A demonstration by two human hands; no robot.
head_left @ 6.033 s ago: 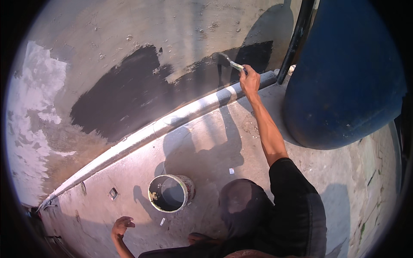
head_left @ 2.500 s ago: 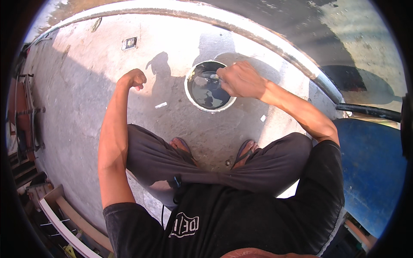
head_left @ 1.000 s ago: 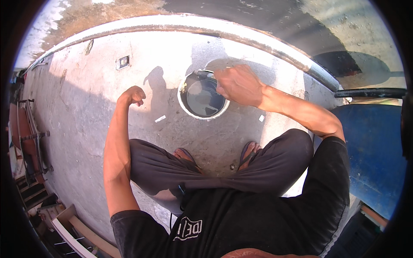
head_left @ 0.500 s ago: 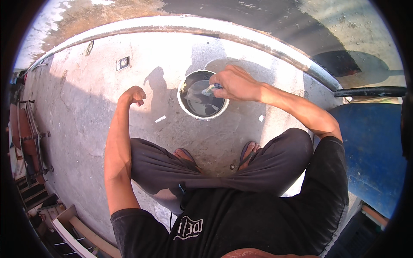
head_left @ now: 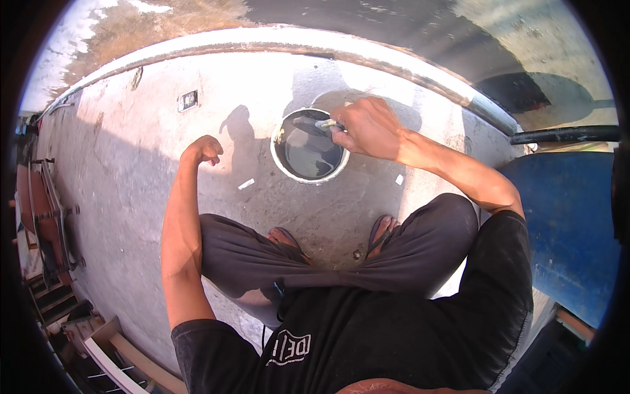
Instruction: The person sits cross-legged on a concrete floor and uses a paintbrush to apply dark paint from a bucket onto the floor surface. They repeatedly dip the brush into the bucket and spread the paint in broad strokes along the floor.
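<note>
A brush (head_left: 328, 124) is being gripped by the right hand (head_left: 369, 128) over the bucket (head_left: 315, 180) on the floor (head_left: 131, 171), the left hand (head_left: 207, 150) is being held loosely curled, its exact closure being unclear, and the partly darkened wall (head_left: 420, 23) is seemingly being left with bare patches (head_left: 522, 29) uncoated.

Bucket (head_left: 275, 154) on floor (head_left: 125, 190); paint (head_left: 303, 156) inside; pipe (head_left: 367, 52) beyond, along wall (head_left: 420, 26); barrel (head_left: 564, 230) far right.

Blue drum (head_left: 561, 230) at right, black pipe (head_left: 564, 134) beside it, small dark square (head_left: 188, 100) and white scrap (head_left: 246, 184) on concrete floor (head_left: 125, 197)
</note>
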